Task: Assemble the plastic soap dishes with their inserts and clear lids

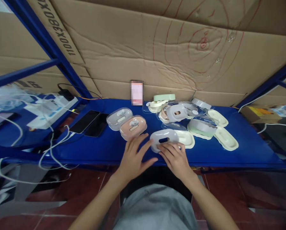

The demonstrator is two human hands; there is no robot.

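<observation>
Brown cardboard (114, 51) fills the back; red-tiled floor (224, 185) shows below; the blue counter (102, 150) stretches between; left hand (134, 156) open, fingers spread; right hand (174, 156) touching the grey oval cover (162, 133) near the counter's front edge, whether gripping I can't tell.

Blue surface (250, 140), two dark smartphones (85, 122) at left, gray oval case (113, 117) touching peach oval case (138, 131) at centre, cream molded trays (226, 139) at right, upright phone (137, 92) at back.
</observation>
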